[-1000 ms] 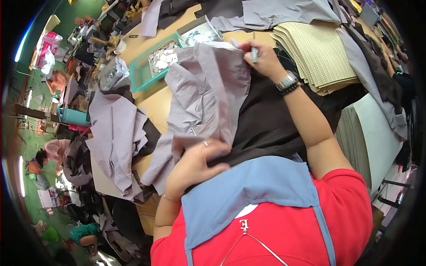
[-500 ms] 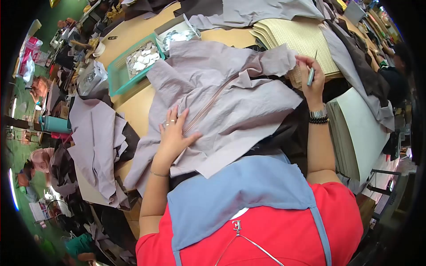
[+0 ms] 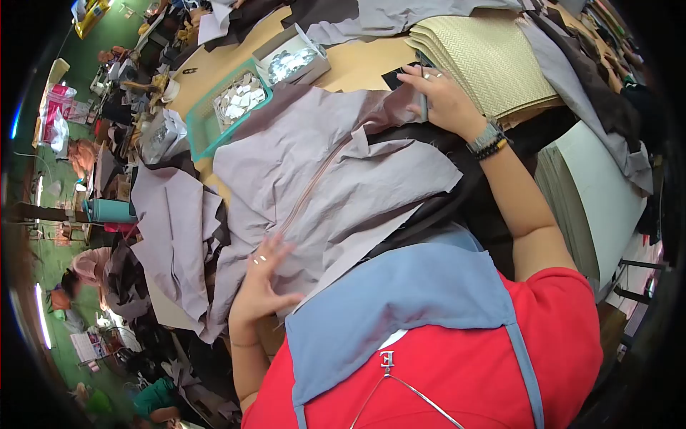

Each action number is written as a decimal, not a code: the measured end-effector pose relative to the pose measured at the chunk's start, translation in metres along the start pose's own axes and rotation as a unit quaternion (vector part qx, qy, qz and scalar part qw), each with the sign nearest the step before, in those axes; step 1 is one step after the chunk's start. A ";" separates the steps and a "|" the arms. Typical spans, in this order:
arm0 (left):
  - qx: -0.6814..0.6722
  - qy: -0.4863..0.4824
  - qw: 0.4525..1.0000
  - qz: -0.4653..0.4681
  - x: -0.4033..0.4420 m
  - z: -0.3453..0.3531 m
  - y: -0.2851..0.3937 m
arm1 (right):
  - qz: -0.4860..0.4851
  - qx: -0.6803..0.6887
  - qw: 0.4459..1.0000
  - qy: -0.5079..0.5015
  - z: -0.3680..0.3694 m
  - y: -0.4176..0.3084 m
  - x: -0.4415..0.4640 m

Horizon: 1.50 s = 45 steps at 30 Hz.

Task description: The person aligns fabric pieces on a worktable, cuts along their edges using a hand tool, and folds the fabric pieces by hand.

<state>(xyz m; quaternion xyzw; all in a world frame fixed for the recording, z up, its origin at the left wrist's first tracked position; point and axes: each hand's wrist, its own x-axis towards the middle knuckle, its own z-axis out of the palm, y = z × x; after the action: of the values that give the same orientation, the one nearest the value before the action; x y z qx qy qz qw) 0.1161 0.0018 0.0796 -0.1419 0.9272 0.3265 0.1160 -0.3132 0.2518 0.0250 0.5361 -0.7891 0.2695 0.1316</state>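
Note:
A mauve-grey fabric piece (image 3: 286,154) lies rumpled before me, a pinkish-brown line (image 3: 314,182) running diagonally across it. My left hand (image 3: 263,282) is at its lower left edge, fingers spread and slightly blurred, holding nothing. At the fabric's upper right end, my right hand (image 3: 446,100) has a slim grey pen-like tool (image 3: 423,107) held between thumb and fingers. The tool's exact kind is unclear. Whether the right fingers also pinch the cloth cannot be made out. Dark fabric (image 3: 493,168) lies under the right side.
A teal basket (image 3: 193,136) of small pale pieces and a white box (image 3: 314,68) of shiny pieces stand beyond the fabric. Stacked woven-textured sheets (image 3: 486,61) lie behind my right hand. White sheets (image 3: 597,193) are stacked at right, more mauve cloth (image 3: 171,236) at left.
My right hand has moved left and away from me with the tool, and the fabric's upper end has shifted left with it. The left hand has come back toward my body.

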 end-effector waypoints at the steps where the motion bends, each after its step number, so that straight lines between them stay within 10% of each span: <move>1: -0.014 -0.065 0.998 0.011 -0.007 0.002 0.001 | 0.001 -0.004 1.000 0.001 0.005 0.006 0.004; 5: 0.177 -0.075 0.981 -0.007 -0.023 0.022 -0.017 | 0.027 0.017 0.996 -0.080 0.005 0.031 0.020; 15: 0.180 0.160 0.968 0.069 -0.023 0.053 -0.049 | 0.121 0.185 0.972 0.074 -0.040 0.025 0.026; 19: -0.082 0.330 0.937 0.077 -0.032 0.055 -0.092 | 0.092 0.238 0.956 0.143 -0.045 0.020 0.019; 24: -0.396 0.523 0.754 -0.025 -0.086 -0.030 -0.107 | -0.017 0.308 0.919 0.246 -0.076 -0.030 0.023; 32: -0.475 0.339 0.811 -0.040 -0.160 -0.223 -0.097 | 0.002 0.358 0.922 -0.147 -0.154 -0.087 0.045; 34: -0.416 0.233 0.866 -0.150 -0.118 -0.245 -0.123 | 0.010 0.336 0.919 -0.204 -0.123 -0.072 0.070; 35: -0.120 0.297 0.902 -0.288 -0.088 -0.239 -0.137 | 0.012 0.323 0.924 -0.205 -0.085 -0.051 0.076; 37: 0.300 0.116 0.896 -0.306 -0.016 -0.227 -0.149 | 0.100 0.234 0.959 -0.124 -0.021 -0.015 0.079; 39: 0.299 0.209 0.884 -0.293 0.024 -0.202 -0.116 | 0.148 0.204 0.968 0.017 0.009 -0.001 0.059; 42: 0.102 0.376 0.920 0.032 0.052 -0.173 -0.024 | 0.165 0.221 0.961 0.033 0.006 -0.008 0.020; 44: 0.100 0.487 0.837 0.230 0.026 -0.167 0.028 | 0.196 0.221 0.955 0.021 0.011 -0.010 -0.006; 45: 0.227 0.628 0.730 0.145 0.008 -0.166 0.086 | 0.215 0.205 0.955 0.011 0.013 -0.010 -0.019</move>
<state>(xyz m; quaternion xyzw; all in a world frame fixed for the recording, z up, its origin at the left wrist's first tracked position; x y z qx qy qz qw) 0.0595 -0.0411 0.2523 -0.1477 0.8446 -0.0443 -0.5126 -0.2959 0.2569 0.0079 0.3665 -0.8118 0.4533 -0.0340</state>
